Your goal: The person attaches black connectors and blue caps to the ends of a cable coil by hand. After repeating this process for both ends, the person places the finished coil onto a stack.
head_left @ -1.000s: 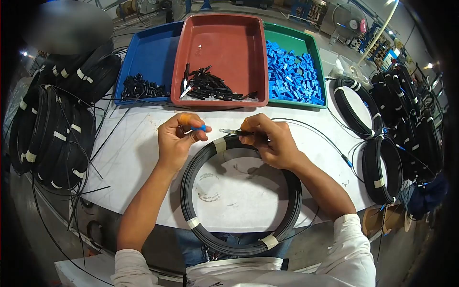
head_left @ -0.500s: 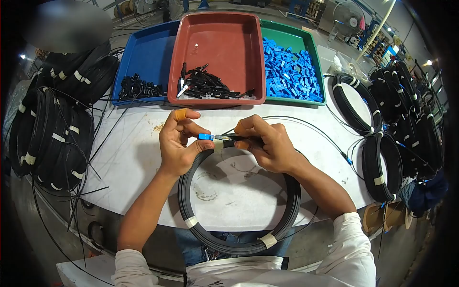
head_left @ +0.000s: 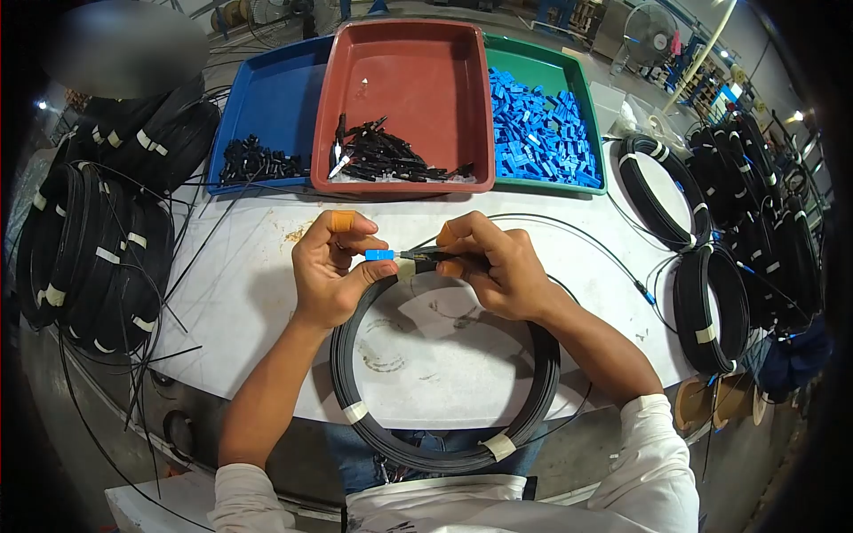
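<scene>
My left hand point(head_left: 333, 271) pinches a small blue connector housing point(head_left: 379, 255) between thumb and fingers. Facing it, my right hand point(head_left: 493, 266) is closed on a black cable end point(head_left: 428, 255), whose tip meets the right end of the blue housing. Orange tape wraps fingers on both hands. Below them a black cable coil point(head_left: 345, 373), bound with pale tape, lies across the front edge of the table. How far the tip sits inside the housing cannot be made out.
A blue tray point(head_left: 267, 93) with black parts, a red tray point(head_left: 404, 80) with black pieces and a green tray point(head_left: 551, 60) with blue housings stand behind. Cable coils point(head_left: 111, 258) are stacked left; more coils point(head_left: 711, 306) lie right. The white table point(head_left: 258, 355) bears them.
The blue housing and the cable tip have come closer together, and less of the light-coloured tip shows. My left fingers have shifted slightly; my right hand is nearly still.
</scene>
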`<action>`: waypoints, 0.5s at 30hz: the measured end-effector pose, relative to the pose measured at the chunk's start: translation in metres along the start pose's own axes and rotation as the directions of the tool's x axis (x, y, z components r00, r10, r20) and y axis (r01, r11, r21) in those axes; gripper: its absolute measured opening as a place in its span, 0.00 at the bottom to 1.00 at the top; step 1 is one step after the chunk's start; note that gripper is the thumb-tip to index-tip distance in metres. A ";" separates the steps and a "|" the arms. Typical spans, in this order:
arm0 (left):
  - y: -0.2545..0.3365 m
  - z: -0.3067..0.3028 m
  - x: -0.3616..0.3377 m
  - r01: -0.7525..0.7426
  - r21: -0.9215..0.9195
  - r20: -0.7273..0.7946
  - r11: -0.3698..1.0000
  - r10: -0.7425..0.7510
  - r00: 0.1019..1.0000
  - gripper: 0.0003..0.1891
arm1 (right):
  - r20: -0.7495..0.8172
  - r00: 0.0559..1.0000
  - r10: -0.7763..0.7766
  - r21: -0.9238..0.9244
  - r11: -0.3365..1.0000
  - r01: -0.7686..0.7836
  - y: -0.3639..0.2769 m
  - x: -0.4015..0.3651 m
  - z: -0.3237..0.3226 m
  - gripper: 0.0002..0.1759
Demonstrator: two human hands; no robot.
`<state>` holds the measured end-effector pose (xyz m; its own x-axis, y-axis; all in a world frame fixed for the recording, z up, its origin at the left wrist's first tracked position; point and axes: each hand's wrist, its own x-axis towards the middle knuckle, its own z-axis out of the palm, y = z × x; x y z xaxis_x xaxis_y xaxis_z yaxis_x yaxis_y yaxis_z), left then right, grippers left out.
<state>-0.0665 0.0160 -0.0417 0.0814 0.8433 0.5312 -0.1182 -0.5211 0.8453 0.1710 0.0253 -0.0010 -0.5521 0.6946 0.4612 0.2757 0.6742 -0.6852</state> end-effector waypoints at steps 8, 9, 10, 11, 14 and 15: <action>0.008 0.007 -0.001 0.049 0.089 0.079 0.995 -0.056 0.995 0.21 | 0.003 0.998 -0.066 0.008 0.998 0.066 -0.001 -0.001 0.007 0.19; 0.009 0.007 0.001 0.049 0.105 0.126 0.993 -0.063 0.990 0.20 | 0.002 0.998 -0.064 0.009 0.998 0.064 -0.001 -0.001 0.009 0.19; 0.007 0.006 0.001 0.053 0.105 0.125 0.993 -0.066 0.990 0.20 | -0.004 0.995 -0.095 -0.020 0.995 0.095 -0.001 -0.001 0.012 0.22; 0.004 0.004 0.001 -0.011 0.198 0.157 0.980 -0.021 0.987 0.22 | -0.010 0.992 -0.125 -0.048 0.991 0.124 0.000 -0.002 0.013 0.24; 0.011 0.007 0.003 -0.147 0.343 0.204 0.928 0.079 0.976 0.29 | 0.004 0.999 -0.039 -0.080 0.996 0.039 0.000 -0.001 0.007 0.27; 0.016 0.008 0.004 -0.217 0.402 0.216 0.890 0.138 0.967 0.33 | 0.021 1.000 0.003 -0.106 0.994 -0.001 -0.001 0.000 0.003 0.27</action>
<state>-0.0598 0.0101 -0.0260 0.2761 0.7148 0.6425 0.2746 -0.6993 0.6599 0.1685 0.0239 -0.0020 -0.5678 0.6910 0.4473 0.3576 0.6965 -0.6221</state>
